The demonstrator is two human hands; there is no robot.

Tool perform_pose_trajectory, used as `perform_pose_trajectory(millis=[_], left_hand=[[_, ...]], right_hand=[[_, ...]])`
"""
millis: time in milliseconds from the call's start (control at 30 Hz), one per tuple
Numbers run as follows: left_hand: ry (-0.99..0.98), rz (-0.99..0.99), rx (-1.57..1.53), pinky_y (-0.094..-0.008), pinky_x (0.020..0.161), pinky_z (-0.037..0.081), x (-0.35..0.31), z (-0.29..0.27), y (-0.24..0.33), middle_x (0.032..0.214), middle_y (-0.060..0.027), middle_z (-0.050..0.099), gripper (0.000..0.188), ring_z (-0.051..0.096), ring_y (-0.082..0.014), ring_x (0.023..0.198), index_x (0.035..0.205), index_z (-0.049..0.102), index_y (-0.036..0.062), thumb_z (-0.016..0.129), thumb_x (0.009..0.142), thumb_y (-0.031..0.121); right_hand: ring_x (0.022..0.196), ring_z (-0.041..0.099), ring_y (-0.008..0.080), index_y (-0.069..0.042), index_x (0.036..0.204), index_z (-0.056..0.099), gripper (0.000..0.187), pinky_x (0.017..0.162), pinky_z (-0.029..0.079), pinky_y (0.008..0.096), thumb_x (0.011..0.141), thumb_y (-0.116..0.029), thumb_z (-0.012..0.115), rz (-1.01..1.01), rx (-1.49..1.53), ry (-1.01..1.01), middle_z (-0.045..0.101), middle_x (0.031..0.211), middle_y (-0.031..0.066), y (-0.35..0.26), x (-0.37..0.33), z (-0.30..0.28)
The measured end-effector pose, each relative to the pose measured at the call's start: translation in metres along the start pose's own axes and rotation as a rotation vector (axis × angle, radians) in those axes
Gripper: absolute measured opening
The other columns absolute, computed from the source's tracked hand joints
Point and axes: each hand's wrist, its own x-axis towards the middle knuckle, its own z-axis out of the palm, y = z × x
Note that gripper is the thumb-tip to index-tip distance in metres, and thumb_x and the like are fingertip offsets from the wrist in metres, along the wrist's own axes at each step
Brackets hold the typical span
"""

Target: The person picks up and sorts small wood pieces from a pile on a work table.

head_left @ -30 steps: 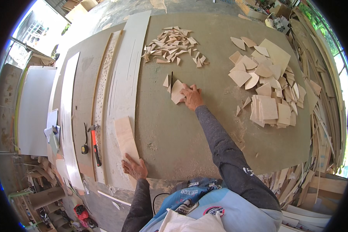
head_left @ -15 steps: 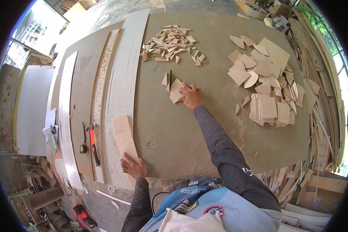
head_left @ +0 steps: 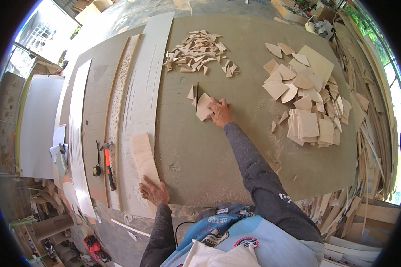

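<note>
While a board [head_left: 143,153] is touched by the left hand [head_left: 155,192], fingers [head_left: 148,183] spread, a wood piece [head_left: 203,107] beside a black strip [head_left: 198,91] on the desk [head_left: 200,164] is partly covered by the right hand [head_left: 220,113], fingers bent; whether it is gripped cannot be told.

The desk [head_left: 200,155] presents a flat grey-brown surface (pale dust [head_left: 223,194] is visible toward the near edge). A long white panel [head_left: 143,86] lies lengthwise on its left part. Small wooden offcuts [head_left: 196,52] are heaped toward the far edge; larger wooden pieces [head_left: 303,102] are piled at right. A curved wooden piece [head_left: 203,107] lies near mid-surface.
</note>
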Motion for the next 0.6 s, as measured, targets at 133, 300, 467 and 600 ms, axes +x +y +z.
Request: perform_pose_trajectory(millis=[133,300,467,600], left_hand=[[-0.011,-0.002,-0.003,-0.06,0.117,0.019,-0.001,-0.003,0.002,0.156,-0.0303,0.027,0.094,0.023,-0.0447,0.146,0.164,0.023,0.0141,0.073,0.087,0.031],[0.011,0.004,-0.003,-0.0601,0.118,0.019,-0.002,-0.001,0.0,0.156,-0.0307,0.027,0.094,0.024,-0.0452,0.146,0.165,0.022,0.0142,0.072,0.087,0.03],[-0.002,0.003,0.002,-0.0607,0.118,0.019,-0.002,-0.001,0.001,0.157,-0.0311,0.026,0.095,0.025,-0.0458,0.146,0.165,0.021,0.0145,0.073,0.087,0.03],[0.018,0.002,0.004,-0.0602,0.118,0.019,-0.001,0.003,-0.001,0.156,-0.0309,0.026,0.095,0.024,-0.0455,0.146,0.165,0.021,0.0142,0.073,0.087,0.029]], right_hand=[[0.124,0.045,0.0318,-0.018,0.113,0.068,0.04,0.102,0.035,0.0609,0.079,-0.034,0.083,-0.002,0.052,-0.005,0.053,0.149,0.0004,0.003,-0.002,0.0],[0.124,0.045,0.0334,-0.017,0.115,0.066,0.04,0.107,0.033,0.0688,0.081,-0.032,0.082,0.04,0.059,-0.03,0.049,0.152,0.0011,-0.003,-0.001,-0.001],[0.124,0.045,0.0345,-0.017,0.117,0.065,0.041,0.109,0.033,0.0734,0.082,-0.03,0.082,0.092,0.028,-0.01,0.049,0.15,0.002,-0.01,0.0,0.0],[0.123,0.045,0.0336,-0.017,0.115,0.066,0.041,0.106,0.037,0.0699,0.081,-0.03,0.083,0.091,0.011,0.012,0.05,0.146,0.0023,-0.009,0.001,0.003]])
